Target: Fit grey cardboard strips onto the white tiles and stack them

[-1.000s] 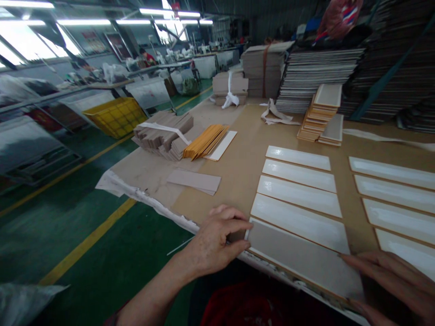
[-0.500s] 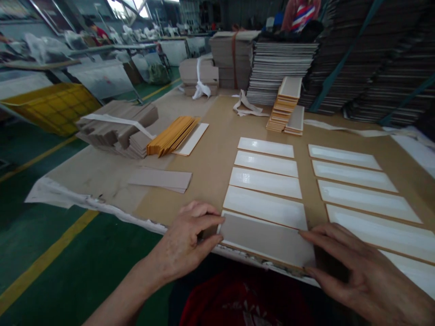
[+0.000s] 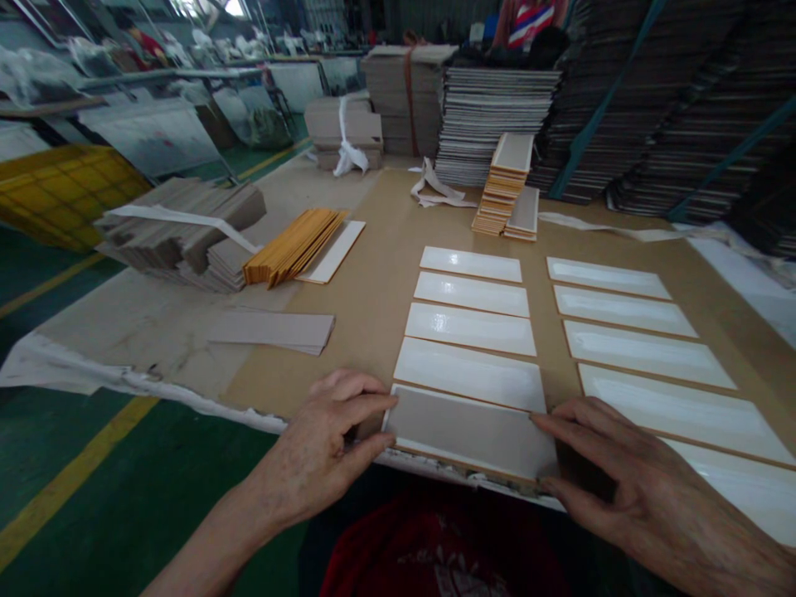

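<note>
A grey cardboard strip (image 3: 466,431) lies on the nearest white panel of the middle column, at the table's front edge. A thin white margin of that panel shows around parts of the strip, with an orange edge below. My left hand (image 3: 329,439) has thumb and fingers at the strip's left end. At the opposite end, my right hand (image 3: 628,473) pinches the corners between thumb and fingertips. Beyond the strip, several glossy white panels (image 3: 469,373) lie in a column. A second column of white panels (image 3: 652,344) extends past my right hand.
Loose grey strips (image 3: 274,329) lie to the left. Behind them are a tied cardboard bundle (image 3: 180,232) and a fanned stack of orange pieces (image 3: 295,245). A white-and-orange stack (image 3: 503,186) stands farther back, before tall board stacks (image 3: 497,116). A yellow bin (image 3: 68,195) sits beyond the table.
The whole scene has shifted slightly left in view as my head turned. Both hands stay at the strip's ends, and the strip stays on the same panel.
</note>
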A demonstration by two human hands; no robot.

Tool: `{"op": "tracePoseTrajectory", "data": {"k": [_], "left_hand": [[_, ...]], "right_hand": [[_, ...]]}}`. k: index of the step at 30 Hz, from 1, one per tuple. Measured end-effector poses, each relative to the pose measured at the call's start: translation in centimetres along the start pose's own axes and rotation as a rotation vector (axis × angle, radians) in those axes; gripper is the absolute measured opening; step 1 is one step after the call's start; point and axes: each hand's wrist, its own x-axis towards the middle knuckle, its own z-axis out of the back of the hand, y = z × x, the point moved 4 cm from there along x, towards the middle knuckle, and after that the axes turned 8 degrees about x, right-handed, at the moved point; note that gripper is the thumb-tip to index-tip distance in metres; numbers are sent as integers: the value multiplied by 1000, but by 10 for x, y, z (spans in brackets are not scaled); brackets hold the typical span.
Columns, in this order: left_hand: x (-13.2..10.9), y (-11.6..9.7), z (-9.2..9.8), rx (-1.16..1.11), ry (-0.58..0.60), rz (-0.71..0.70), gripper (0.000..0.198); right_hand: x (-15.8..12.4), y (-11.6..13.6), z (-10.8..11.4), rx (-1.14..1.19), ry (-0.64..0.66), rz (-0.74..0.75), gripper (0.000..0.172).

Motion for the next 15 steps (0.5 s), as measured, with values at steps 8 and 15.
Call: {"op": "tracePoseTrajectory", "data": {"k": [8,15], "left_hand": [[-2,2,-1,-28,11,23,28],[1,2,0,-27,8,28,23]], "right_hand": [[-2,-5,-2,57,44,-45,47],[0,-2,1,49,21,-53,43]]}}
